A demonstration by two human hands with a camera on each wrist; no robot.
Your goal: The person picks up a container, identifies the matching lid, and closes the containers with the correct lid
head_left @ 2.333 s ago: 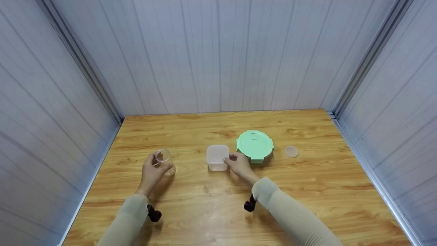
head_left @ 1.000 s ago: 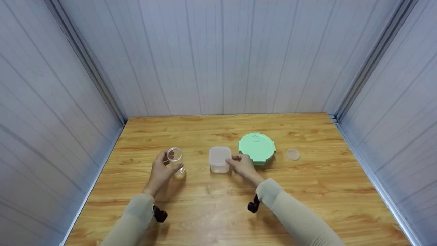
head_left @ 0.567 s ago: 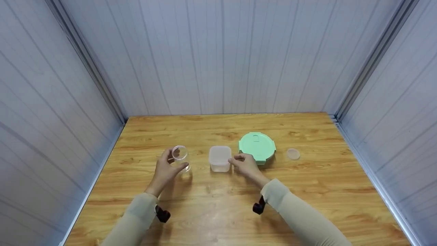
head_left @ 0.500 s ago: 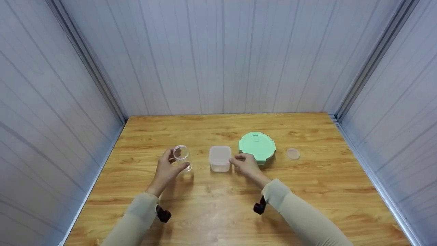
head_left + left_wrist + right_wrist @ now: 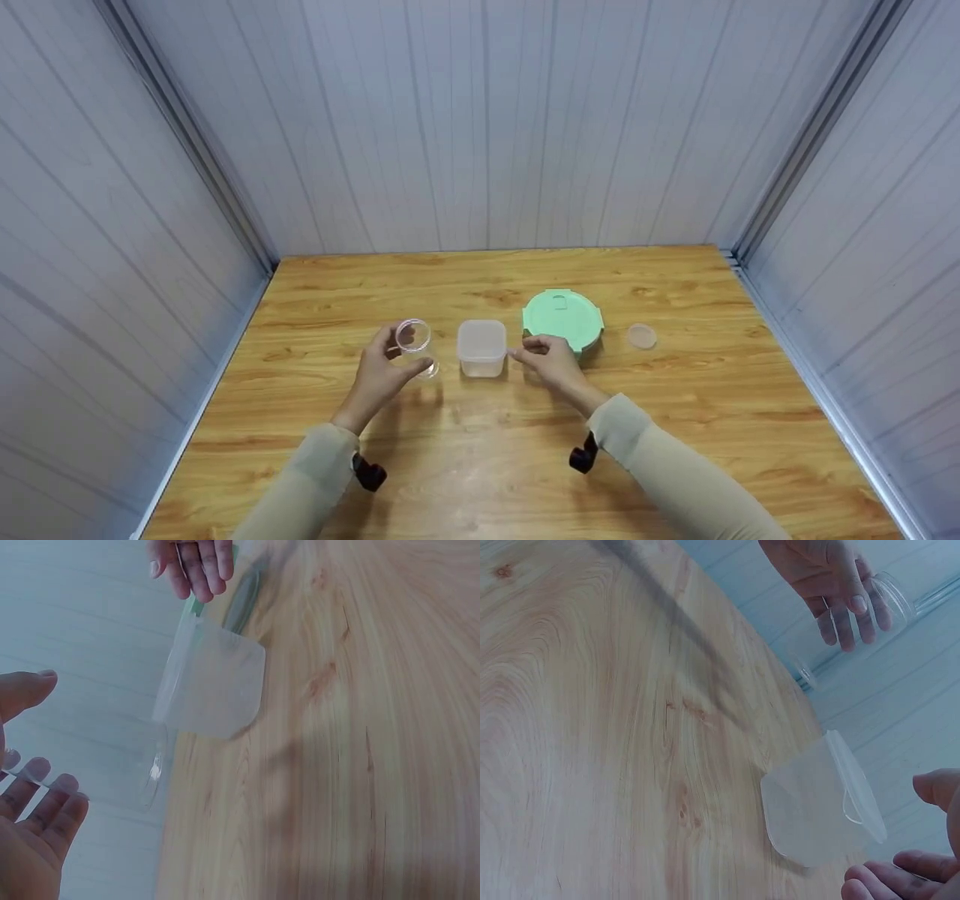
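Inside table edges (image 5: pixel 450 259), hands (image 5: pixel 555 364) flanking box (image 5: pixel 481 346), left (image 5: pixel 380 375) holding jar (image 5: pixel 417 348), perhaps raised.

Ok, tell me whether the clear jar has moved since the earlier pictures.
Yes. In the head view, the left hand has carried the clear jar rightward, nearer the stationary square container.

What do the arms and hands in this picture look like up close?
They are a person's, not a machine's. The left hand and right hand are bare, without gloves. Long, pale beige sleeves reach the wrists, with no pattern that I can see. A small black device juts out by each wrist; no cables show.
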